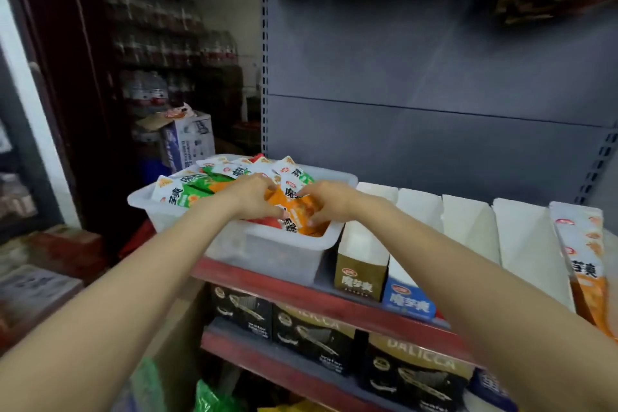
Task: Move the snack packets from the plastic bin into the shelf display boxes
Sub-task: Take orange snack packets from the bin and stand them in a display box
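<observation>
Packets [234,177] fill the bin [267,251], which sits on the shelf [261,281] just left of a row of display boxes [468,231]. Both hands are down in the bin's near right corner: the left hand [254,197] and right hand [329,201] each close their grip on a bunch of orange packets [301,211], fingers curled round its ends. This looks like the gathering step, with most packets not yet moved. The nearest boxes appear empty. Next, the bunch wants lifting clear of the rim and carrying right, kept squared so it slides upright into a box, likely the orange box [582,261].
</observation>
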### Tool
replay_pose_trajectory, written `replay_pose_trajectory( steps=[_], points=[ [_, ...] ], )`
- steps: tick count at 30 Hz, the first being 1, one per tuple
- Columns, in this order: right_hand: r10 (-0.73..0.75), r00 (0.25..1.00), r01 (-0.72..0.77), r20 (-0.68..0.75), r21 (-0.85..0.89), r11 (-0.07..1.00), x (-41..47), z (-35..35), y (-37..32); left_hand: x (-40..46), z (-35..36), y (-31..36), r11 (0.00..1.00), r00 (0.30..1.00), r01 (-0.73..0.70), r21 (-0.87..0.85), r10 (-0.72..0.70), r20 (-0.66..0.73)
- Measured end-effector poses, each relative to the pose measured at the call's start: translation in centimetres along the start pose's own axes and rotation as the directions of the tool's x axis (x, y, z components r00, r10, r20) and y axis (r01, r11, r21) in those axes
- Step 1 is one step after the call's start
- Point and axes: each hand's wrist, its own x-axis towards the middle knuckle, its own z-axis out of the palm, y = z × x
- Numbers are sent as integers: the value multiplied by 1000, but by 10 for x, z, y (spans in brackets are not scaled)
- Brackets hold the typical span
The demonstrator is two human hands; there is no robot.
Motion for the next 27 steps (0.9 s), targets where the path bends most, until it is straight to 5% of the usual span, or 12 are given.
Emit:
replay_pose_trajectory(
  steps=[9, 12, 17, 22, 27],
  points=[
    [15, 993, -10, -116, 44, 999, 24, 4, 1, 14, 6, -18, 998, 999, 43, -54, -44, -12],
    [80, 952, -31, -297, 164, 986, 18, 1, 9, 14, 4, -19, 965, 989, 14, -261, -51, -136],
    [213, 805, 148, -553, 535, 832, 0, -7, 3, -2, -5, 6, 812, 869, -227, -538, -81, -488],
    [319, 775, 255, -546, 731, 633, -26, -19, 8, -14, -10, 43, 578, 897, -275, -768, -132, -421],
    [387, 799, 257, -461, 843, 473, -74, -31, 33, -24, -9, 90, 421, 946, -311, -852, 49, -321]
  ],
)
